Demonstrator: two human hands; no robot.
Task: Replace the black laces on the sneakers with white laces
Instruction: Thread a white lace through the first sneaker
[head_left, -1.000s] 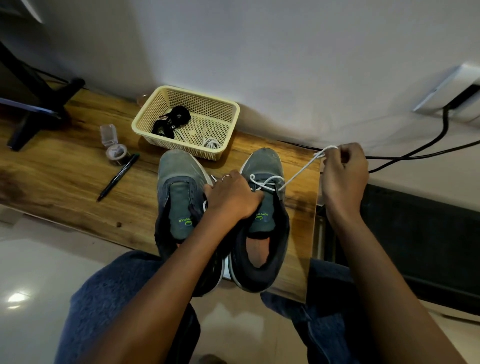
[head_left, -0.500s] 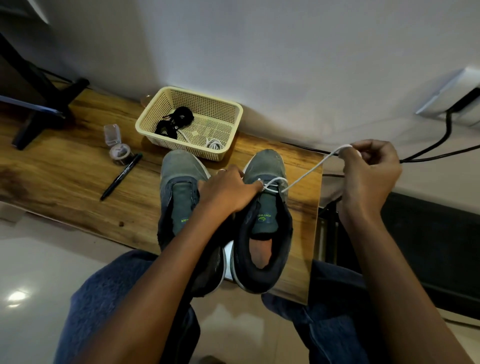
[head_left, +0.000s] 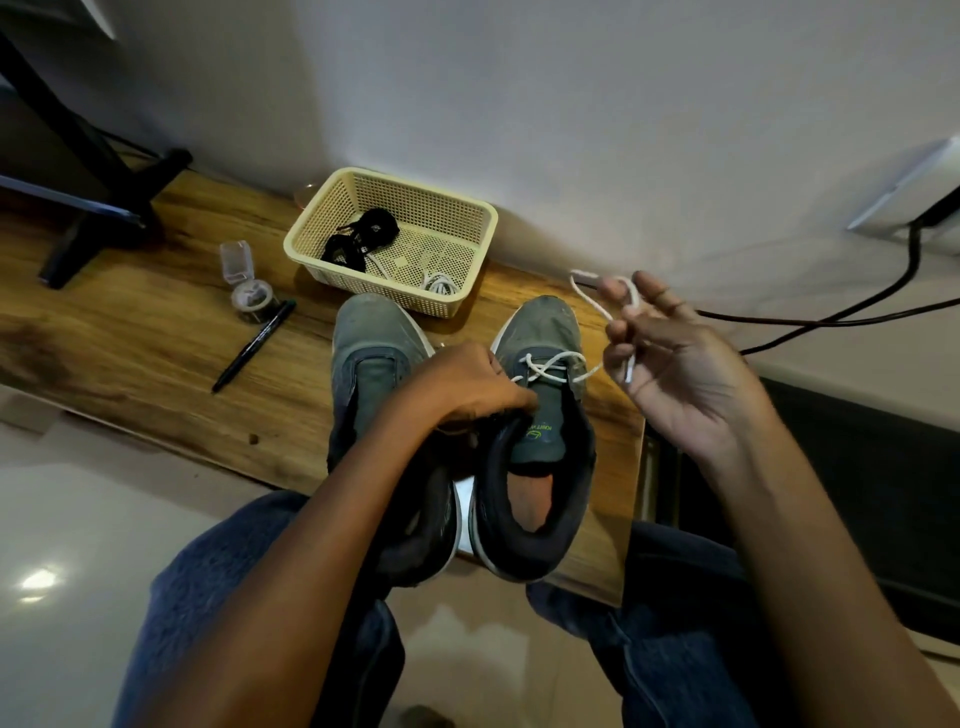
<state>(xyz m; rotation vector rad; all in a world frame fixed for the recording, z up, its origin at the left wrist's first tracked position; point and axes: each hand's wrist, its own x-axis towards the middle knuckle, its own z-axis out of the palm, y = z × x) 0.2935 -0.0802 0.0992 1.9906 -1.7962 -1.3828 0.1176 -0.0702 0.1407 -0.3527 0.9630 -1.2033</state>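
A person's left hand (head_left: 470, 387) is pinning the right sneaker (head_left: 540, 415) on the table (head_left: 130, 338) while the right hand's (head_left: 675, 374) loosely curled fingers are looping its white lace (head_left: 550, 366), a limp, light cord likely best pinched near its tip.

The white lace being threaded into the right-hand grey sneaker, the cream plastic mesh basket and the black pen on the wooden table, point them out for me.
white lace (head_left: 550, 366): head view, the crossed part over the sneaker's tongue.
cream plastic mesh basket (head_left: 470, 270): head view, its right side wall.
black pen (head_left: 253, 345): head view, mid-barrel.
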